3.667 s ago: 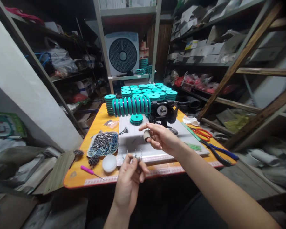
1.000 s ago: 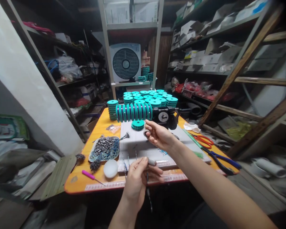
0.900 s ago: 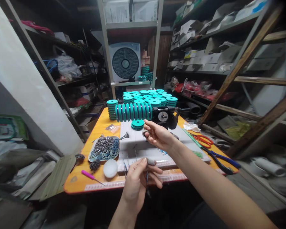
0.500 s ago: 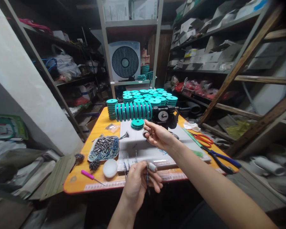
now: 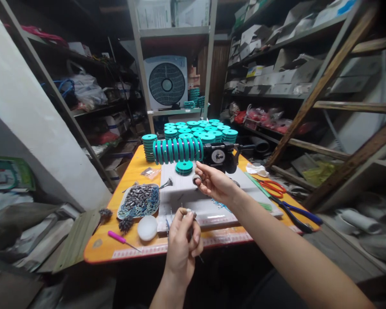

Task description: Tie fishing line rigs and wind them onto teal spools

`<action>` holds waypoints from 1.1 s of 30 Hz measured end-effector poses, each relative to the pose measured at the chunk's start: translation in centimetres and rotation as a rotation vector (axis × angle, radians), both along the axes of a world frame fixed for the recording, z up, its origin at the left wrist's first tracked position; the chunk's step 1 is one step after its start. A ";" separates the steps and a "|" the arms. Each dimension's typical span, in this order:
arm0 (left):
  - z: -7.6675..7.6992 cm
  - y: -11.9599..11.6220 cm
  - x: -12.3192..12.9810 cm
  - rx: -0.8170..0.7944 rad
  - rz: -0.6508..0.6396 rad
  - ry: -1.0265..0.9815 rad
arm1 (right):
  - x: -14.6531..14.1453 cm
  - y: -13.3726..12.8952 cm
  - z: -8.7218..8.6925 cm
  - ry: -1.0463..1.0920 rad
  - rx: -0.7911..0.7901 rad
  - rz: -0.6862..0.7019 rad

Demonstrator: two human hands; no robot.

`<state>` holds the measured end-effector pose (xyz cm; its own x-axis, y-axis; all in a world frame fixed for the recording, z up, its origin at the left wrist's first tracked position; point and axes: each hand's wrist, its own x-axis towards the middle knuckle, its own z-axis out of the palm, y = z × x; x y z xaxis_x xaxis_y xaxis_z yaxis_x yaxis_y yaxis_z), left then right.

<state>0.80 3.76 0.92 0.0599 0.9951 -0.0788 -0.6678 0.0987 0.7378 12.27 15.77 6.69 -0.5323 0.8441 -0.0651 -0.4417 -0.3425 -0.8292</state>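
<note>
Head view: a thin dark strand in your left hand, by the front edge of the worktop.
That grip is closed on the strand, hiding most of it; one end pokes out beneath. Your right hand curls just below a row of teal spools; whether its grip holds anything, I cannot tell.

Teal spools are showing smooth plastic; grey pellets on the left are looking dully metallic; the orange tabletop is gleaming; the right-hand ladder is showing rough wood.
</note>
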 end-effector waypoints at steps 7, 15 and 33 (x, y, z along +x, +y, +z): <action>-0.1 -0.2 0.5 -0.019 -0.016 -0.079 | -0.5 -0.2 -0.1 0.001 0.019 -0.032; -0.4 -0.3 0.5 -0.024 -0.027 -0.099 | -0.4 -0.6 0.3 -0.112 0.102 -0.069; -3.8 -2.6 0.5 0.131 0.373 0.535 | 1.4 -1.4 -4.2 -0.720 0.703 -0.534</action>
